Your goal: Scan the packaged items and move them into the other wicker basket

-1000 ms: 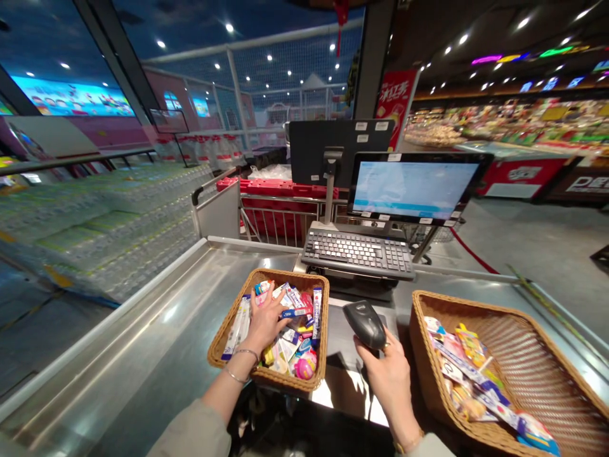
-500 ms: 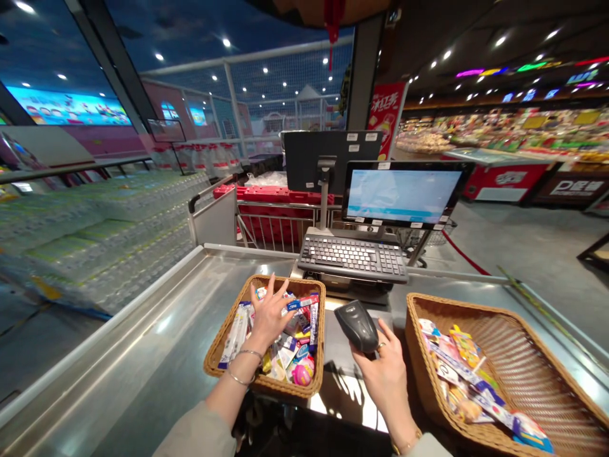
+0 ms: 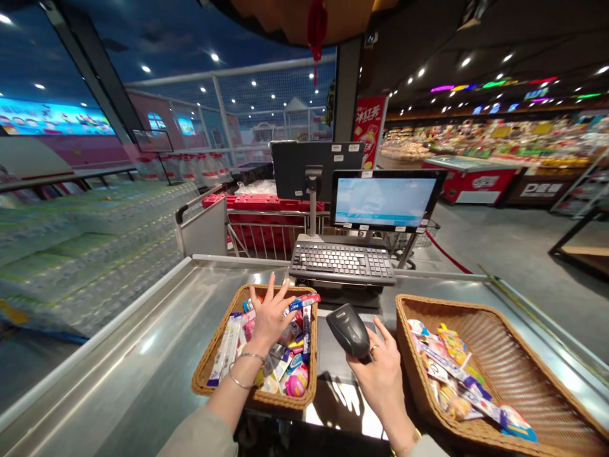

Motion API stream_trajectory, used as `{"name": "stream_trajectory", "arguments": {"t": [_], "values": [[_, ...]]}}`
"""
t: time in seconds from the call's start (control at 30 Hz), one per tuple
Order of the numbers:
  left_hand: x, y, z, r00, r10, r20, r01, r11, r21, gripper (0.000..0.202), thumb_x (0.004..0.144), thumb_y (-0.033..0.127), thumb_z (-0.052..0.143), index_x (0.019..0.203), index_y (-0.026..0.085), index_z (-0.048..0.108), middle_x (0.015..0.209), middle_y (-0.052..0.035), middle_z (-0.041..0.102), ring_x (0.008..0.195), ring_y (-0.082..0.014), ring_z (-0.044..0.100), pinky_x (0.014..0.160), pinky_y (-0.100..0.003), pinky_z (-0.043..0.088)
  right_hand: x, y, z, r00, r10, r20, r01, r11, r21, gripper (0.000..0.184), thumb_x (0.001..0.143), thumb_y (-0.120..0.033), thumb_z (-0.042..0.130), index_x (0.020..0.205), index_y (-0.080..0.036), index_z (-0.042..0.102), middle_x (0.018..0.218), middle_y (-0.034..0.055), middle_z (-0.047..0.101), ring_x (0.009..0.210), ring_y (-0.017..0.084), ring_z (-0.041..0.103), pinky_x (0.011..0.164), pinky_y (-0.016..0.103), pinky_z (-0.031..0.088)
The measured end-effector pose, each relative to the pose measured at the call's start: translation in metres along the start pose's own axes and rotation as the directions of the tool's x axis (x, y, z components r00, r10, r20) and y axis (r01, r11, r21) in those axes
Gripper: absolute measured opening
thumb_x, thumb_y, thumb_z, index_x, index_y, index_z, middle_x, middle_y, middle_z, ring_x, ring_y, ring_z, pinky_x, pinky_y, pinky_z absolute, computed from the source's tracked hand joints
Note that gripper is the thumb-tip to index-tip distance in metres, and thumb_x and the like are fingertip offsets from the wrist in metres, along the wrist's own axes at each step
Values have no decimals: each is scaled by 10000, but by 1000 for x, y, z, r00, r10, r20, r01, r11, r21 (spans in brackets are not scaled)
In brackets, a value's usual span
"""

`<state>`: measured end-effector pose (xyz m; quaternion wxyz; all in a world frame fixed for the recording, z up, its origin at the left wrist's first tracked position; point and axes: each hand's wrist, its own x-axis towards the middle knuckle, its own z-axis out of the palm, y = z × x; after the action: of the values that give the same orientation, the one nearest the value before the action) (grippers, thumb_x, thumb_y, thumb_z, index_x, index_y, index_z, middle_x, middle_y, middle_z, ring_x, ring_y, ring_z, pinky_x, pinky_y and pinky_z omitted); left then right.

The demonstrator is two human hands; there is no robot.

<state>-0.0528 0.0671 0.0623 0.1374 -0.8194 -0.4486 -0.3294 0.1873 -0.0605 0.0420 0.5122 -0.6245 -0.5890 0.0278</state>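
My left hand (image 3: 271,320) is over the left wicker basket (image 3: 202,376), with a slim blue-and-red candy pack (image 3: 304,301) gripped at its thumb side and the other fingers spread. Below it, mixed wrapped sweets fill the basket, among them a pink round candy (image 3: 297,381) and long white-and-purple sticks (image 3: 225,349). My right hand (image 3: 380,374) is closed around a black barcode scanner (image 3: 348,330), whose head points up and left towards that basket. Part of the scanner's handle is hidden in my palm.
A second wicker basket (image 3: 518,355) stands at the right, with several wrapped sweets along its left side. Behind the baskets are a keyboard (image 3: 342,261) and a lit monitor (image 3: 385,200). The steel counter (image 3: 157,336) has a raised edge on the left.
The view has shifted slightly, so the scene sits further left. The candy pack in my left hand has risen and tilted up towards the basket's right rim. My right hand still holds the scanner.
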Motion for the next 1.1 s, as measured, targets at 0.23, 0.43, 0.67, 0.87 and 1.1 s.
{"name": "stream_trajectory", "arguments": {"t": [0.23, 0.43, 0.67, 0.87, 1.1], "values": [[12, 9, 7, 999, 11, -51, -13, 1000, -21, 151, 856, 321, 688, 991, 292, 748, 1381, -49, 633, 1443, -399, 378, 1139, -797, 8, 5, -3, -5, 1000, -5, 2, 5, 999, -34, 128, 698, -207, 635, 778, -253, 723, 1120, 43, 745, 1337, 357, 473, 1042, 569, 418], [19, 15, 8, 1000, 14, -16, -14, 1000, -19, 193, 862, 311, 674, 1041, 312, 746, 1394, -45, 620, 1443, -403, 378, 1138, -798, -5, 8, -4, -9, 1000, -7, 23, 9, 997, -77, 215, 685, -189, 620, 849, -250, 743, 1145, 35, 741, 1346, 367, 460, 1050, 592, 401], [23, 20, 15, 1000, 21, -21, -22, 999, -38, 233, 860, 330, 675, 1084, 326, 740, 1396, -50, 617, 1465, -398, 338, 1138, -796, -20, 10, -4, -13, 999, -15, 37, 19, 995, -95, 283, 673, -175, 604, 895, -260, 757, 1146, 23, 744, 1341, 367, 467, 1063, 597, 392], [24, 23, 19, 999, 24, -29, -26, 999, -46, 217, 867, 306, 665, 1068, 331, 743, 1400, -41, 613, 1471, -390, 328, 1137, -796, -24, 10, -3, -14, 999, -13, 39, 17, 995, -100, 284, 659, -171, 608, 883, -262, 756, 1146, 18, 746, 1340, 371, 474, 1061, 612, 390], [25, 26, 19, 999, 30, -22, -31, 998, -59, 236, 859, 337, 687, 1089, 333, 739, 1398, -46, 612, 1468, -403, 327, 1137, -794, -36, 7, 0, -16, 998, -10, 54, 17, 992, -128, 306, 663, -171, 612, 914, -270, 757, 1160, 21, 742, 1353, 369, 468, 1076, 618, 374]]}}
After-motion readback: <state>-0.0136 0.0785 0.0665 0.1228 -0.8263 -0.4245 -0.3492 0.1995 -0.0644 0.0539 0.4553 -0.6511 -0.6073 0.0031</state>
